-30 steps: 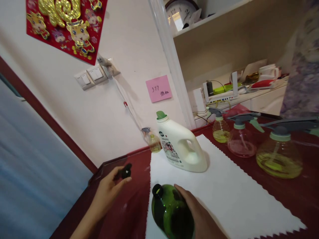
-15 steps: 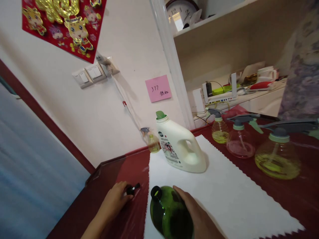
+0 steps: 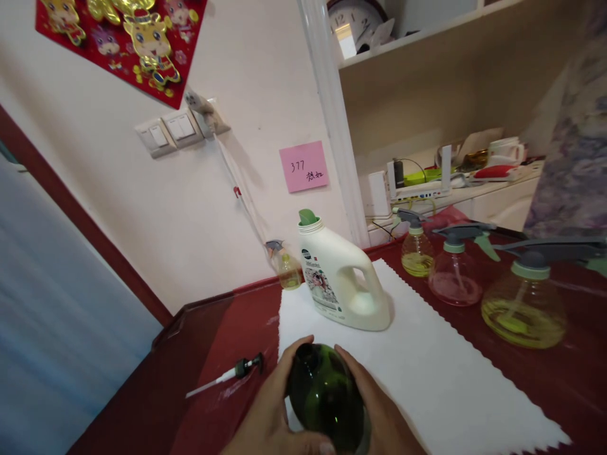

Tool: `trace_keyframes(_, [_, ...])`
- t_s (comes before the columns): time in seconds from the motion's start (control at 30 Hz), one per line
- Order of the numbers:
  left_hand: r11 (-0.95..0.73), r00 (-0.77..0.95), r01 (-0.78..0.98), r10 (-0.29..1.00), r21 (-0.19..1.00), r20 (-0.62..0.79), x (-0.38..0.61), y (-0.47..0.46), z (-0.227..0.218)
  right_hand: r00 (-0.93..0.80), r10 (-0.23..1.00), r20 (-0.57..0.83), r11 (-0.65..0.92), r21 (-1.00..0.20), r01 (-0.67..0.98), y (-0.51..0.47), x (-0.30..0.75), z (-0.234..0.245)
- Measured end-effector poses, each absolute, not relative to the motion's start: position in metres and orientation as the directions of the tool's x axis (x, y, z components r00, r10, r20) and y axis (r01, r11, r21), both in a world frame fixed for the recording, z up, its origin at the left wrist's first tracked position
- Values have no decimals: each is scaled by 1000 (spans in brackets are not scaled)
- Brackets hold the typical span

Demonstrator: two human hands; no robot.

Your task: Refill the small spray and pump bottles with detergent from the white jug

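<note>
A dark green bottle point(image 3: 327, 398) with its neck uncapped is gripped from both sides, near the front of the white cloth point(image 3: 427, 379). My left hand point(image 3: 279, 404) wraps its left side, thumb across the front. My right hand point(image 3: 374, 398) closes round the right side. To the left, a black pump head with a white dip tube point(image 3: 232, 373) lies on the dark red table point(image 3: 142, 385). Behind the green bottle stands a cream detergent jug point(image 3: 339, 278), its mouth showing a green spout and no cap.
Three spray bottles stand along the right: a small yellow one point(image 3: 417, 256), a pink one point(image 3: 455, 278) and a larger yellow one point(image 3: 524, 306). Another spray bottle point(image 3: 288, 272) stands by the wall behind the jug. A router point(image 3: 420, 189) sits on the shelf.
My left hand has let go of the pump head, leaving it on the table, and moved right onto the green bottle. My right hand still holds the bottle.
</note>
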State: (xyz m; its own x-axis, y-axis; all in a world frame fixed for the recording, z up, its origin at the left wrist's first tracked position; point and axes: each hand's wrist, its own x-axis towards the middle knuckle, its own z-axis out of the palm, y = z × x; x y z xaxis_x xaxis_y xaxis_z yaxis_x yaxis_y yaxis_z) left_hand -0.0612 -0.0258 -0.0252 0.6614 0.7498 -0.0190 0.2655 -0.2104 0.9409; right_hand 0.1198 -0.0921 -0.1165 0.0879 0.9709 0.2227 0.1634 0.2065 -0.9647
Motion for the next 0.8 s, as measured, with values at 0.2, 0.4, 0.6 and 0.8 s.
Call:
trace_keyframes(0.2, [-240, 465, 213, 878, 947, 118, -56, 7, -31, 138, 945, 298, 254, -929, 268, -90, 122, -115])
trace_keyframes(0.4, [-214, 423, 182, 898, 960, 120, -59, 27, -58, 182, 931, 316, 232, -898, 374, -93, 120, -121])
trace_keyframes(0.6, [-293, 441, 287, 885, 912, 146, -62, 30, -77, 221, 916, 336, 211, -870, 446, -96, 119, -131])
trace_keyframes(0.8, [-307, 441, 357, 888, 882, 131, -61, 30, -67, 327, 801, 502, 298, -808, 509, -94, 139, -107])
